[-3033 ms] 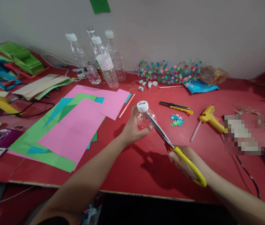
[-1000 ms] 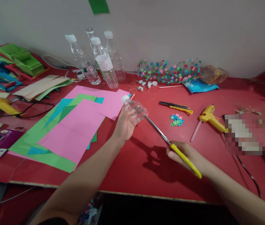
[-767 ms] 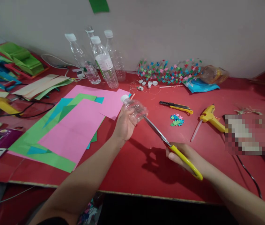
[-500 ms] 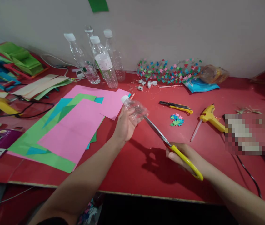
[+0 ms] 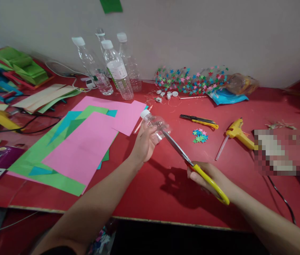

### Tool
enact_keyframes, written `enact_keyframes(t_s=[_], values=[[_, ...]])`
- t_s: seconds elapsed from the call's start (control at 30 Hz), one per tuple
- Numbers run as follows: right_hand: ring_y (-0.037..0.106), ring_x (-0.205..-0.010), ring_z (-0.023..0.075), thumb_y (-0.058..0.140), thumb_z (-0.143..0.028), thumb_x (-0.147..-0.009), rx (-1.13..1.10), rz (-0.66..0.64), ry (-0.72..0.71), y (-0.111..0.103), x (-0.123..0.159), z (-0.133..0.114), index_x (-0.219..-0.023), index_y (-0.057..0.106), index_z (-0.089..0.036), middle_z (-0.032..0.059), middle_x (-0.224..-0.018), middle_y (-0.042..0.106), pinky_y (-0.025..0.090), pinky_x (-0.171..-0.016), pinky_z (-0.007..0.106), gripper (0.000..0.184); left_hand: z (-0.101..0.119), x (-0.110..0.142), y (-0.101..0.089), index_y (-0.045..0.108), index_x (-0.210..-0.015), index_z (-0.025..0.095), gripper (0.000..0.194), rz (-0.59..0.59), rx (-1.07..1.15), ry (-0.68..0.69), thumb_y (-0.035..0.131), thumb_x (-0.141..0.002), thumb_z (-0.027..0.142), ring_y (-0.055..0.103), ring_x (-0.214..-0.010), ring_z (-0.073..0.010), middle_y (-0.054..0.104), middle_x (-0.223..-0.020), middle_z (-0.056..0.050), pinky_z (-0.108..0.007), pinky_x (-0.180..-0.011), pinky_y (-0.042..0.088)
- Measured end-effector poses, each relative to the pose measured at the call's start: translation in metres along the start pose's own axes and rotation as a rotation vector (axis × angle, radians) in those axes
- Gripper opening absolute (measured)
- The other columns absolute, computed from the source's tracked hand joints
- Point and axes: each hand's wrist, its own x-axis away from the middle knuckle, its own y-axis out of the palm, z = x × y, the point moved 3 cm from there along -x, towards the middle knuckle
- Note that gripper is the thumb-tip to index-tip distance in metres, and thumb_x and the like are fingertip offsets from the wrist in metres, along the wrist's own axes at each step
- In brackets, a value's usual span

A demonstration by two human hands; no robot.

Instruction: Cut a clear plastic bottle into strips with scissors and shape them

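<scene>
My left hand [image 5: 144, 143] is closed around the clear top part of a plastic bottle [image 5: 161, 124], which has a white cap and is tilted with the cap toward the upper left. In my right hand [image 5: 205, 177] is a pair of scissors [image 5: 189, 159] with yellow handles. Their blades reach up and left to the cut end of the bottle part; whether the tips lie inside it or against its edge I cannot tell. Both hands are above the red table [image 5: 163, 205].
Pink, green and blue paper sheets [image 5: 83, 148] lie left. Several bottles [image 5: 118, 71] stand behind. A cutter knife [image 5: 199, 121], small paper stars [image 5: 200, 136] and a yellow glue gun [image 5: 237, 132] lie right. A star-covered clear bottle [image 5: 191, 80] rests by the wall.
My left hand and the bottle part have shifted slightly right and down, toward the scissors, and the bottle has turned a little. The right hand and scissors have barely moved.
</scene>
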Motion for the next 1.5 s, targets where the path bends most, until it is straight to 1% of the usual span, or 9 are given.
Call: enact_keyframes(t_s=[0.33,0.47,0.57,0.67,0.87,1.03,1.13,1.23,1.5], values=[[0.036,-0.049,0.0083,0.042,-0.078,-0.084,-0.007,0.004,0.006,0.0,0.001,0.0,-0.071,0.043,-0.02,-0.005,-0.055,0.041,0.027,-0.045,0.023,0.059,-0.003,0.0,-0.003,0.055,-0.103,0.026,0.027,-0.006,-0.015,-0.007,0.064,-0.077,0.024,0.065,-0.101,-0.0204,0.063,-0.103,0.0,-0.043,-0.094,0.052],[0.037,-0.047,0.0084,0.04,-0.078,-0.084,0.002,0.015,-0.006,0.001,0.0,0.002,-0.072,0.043,-0.02,-0.005,-0.054,0.042,0.028,-0.046,0.023,0.059,-0.001,0.0,-0.001,0.054,-0.103,0.026,0.028,-0.021,-0.007,0.018,0.064,-0.077,0.021,0.065,-0.101,-0.0192,0.063,-0.104,0.0,-0.042,-0.093,0.053],[0.037,-0.047,0.0087,0.038,-0.076,-0.086,0.051,0.035,-0.001,0.003,0.0,0.006,-0.068,0.039,-0.022,-0.0045,-0.052,0.042,0.027,-0.045,0.024,0.058,0.001,0.001,0.0,0.053,-0.103,0.026,0.029,-0.026,-0.016,0.05,0.064,-0.077,0.02,0.064,-0.1,-0.0184,0.063,-0.104,0.0,-0.04,-0.092,0.053],[0.034,-0.047,0.0087,0.037,-0.075,-0.087,0.072,0.061,0.009,0.003,-0.001,0.009,-0.066,0.037,-0.022,-0.0049,-0.052,0.039,0.025,-0.045,0.024,0.057,0.001,0.0,-0.001,0.053,-0.103,0.026,0.03,-0.017,-0.036,0.058,0.064,-0.076,0.019,0.064,-0.101,-0.0192,0.062,-0.106,0.0,-0.041,-0.093,0.053],[0.027,-0.05,0.008,0.046,-0.071,-0.086,0.102,0.061,-0.023,0.005,-0.002,0.008,-0.065,0.037,-0.022,-0.0059,-0.057,0.032,0.023,-0.046,0.024,0.054,0.003,-0.002,-0.001,0.052,-0.102,0.025,0.031,-0.024,-0.034,0.082,0.064,-0.075,0.018,0.065,-0.101,-0.0202,0.062,-0.102,-0.001,-0.044,-0.096,0.052],[0.03,-0.046,0.008,0.04,-0.077,-0.084,0.032,0.052,-0.001,0.008,-0.001,0.01,-0.066,0.038,-0.022,-0.0058,-0.052,0.035,0.024,-0.044,0.024,0.058,0.005,-0.002,0.0,0.052,-0.103,0.025,0.033,-0.017,-0.025,0.096,0.065,-0.074,0.017,0.065,-0.099,-0.0205,0.062,-0.103,-0.001,-0.043,-0.095,0.054],[0.034,-0.044,0.0083,0.038,-0.078,-0.084,-0.009,0.039,0.004,0.009,-0.001,0.011,-0.071,0.041,-0.022,-0.0059,-0.05,0.038,0.027,-0.044,0.024,0.058,0.005,0.0,0.0,0.051,-0.105,0.026,0.036,-0.001,-0.091,0.099,0.068,-0.074,0.018,0.065,-0.099,-0.0208,0.062,-0.104,-0.001,-0.042,-0.092,0.055],[0.036,-0.044,0.0088,0.039,-0.078,-0.085,-0.002,0.037,-0.005,0.01,0.0,0.011,-0.073,0.045,-0.021,-0.0054,-0.05,0.041,0.029,-0.044,0.024,0.059,0.003,0.003,0.001,0.052,-0.107,0.027,0.038,-0.014,-0.165,0.092,0.07,-0.075,0.022,0.064,-0.098,-0.0217,0.061,-0.106,-0.002,-0.04,-0.087,0.056],[0.031,-0.042,0.0066,0.045,-0.077,-0.082,-0.022,0.092,0.012,0.011,-0.001,0.011,-0.066,0.039,-0.022,-0.0064,-0.051,0.035,0.024,-0.04,0.022,0.058,0.002,0.003,-0.001,0.051,-0.109,0.026,0.038,-0.033,-0.185,0.1,0.071,-0.077,0.024,0.064,-0.094,-0.0182,0.059,-0.109,-0.002,-0.037,-0.086,0.056]])
